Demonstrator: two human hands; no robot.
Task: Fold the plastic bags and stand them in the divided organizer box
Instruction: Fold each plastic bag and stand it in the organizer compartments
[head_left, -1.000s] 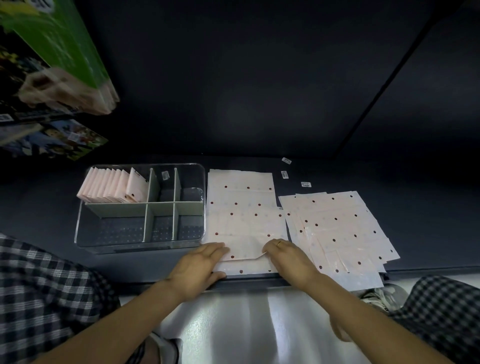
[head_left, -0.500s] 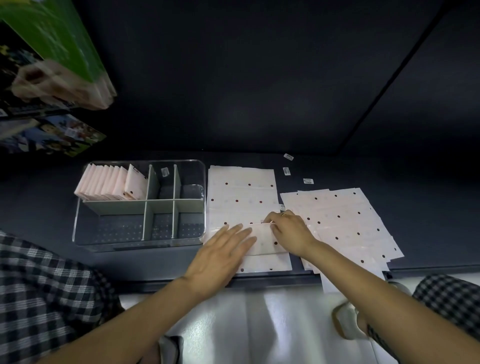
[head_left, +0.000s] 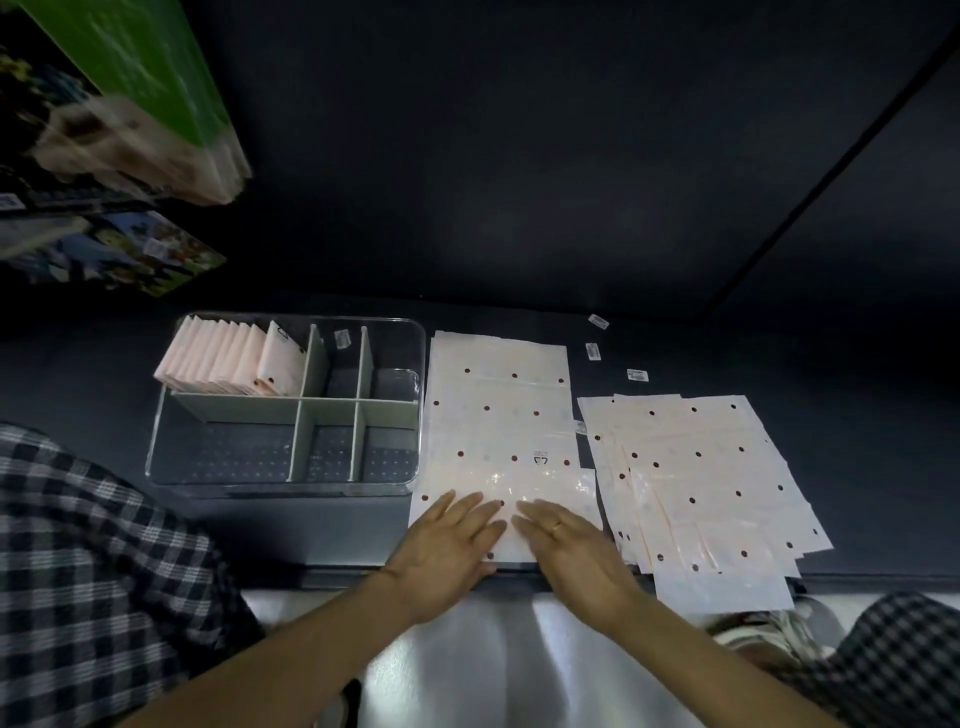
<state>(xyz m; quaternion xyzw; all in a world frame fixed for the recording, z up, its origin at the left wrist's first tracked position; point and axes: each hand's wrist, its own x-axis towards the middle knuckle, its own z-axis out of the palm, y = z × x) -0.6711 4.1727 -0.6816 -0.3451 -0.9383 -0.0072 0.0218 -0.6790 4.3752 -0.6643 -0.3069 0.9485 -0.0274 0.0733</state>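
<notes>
- Dark shelving (head_left: 519, 156) backed a dark work surface (head_left: 104, 374), with colourful printed packages (head_left: 119, 104) hanging blurred at the upper left.
- On that surface stood a clear organizer box (head_left: 285, 405) with pale dividers splitting it into six compartments.
- Its far-left compartment held a row of folded bags (head_left: 228, 364) standing on edge, leaning slightly; the other compartments showed only their dimpled floors.
- Just right of the box lay a spotted plastic bag (head_left: 498, 415), flat, its near end doubled over into a glossy fold.
- The left hand (head_left: 447, 551) lay flat on that fold, fingers straight and spread, pressing down.
- The right hand (head_left: 571, 551) lay beside it, fingers likewise straight, a ring on one finger; both held nothing.
- Further right, a loose stack of unfolded bags (head_left: 701, 467) fanned out, overhanging the near edge.
- Three small labels (head_left: 592, 351) lay beyond the bags.
- Checked sleeves (head_left: 78, 545) framed both sides of the view.
</notes>
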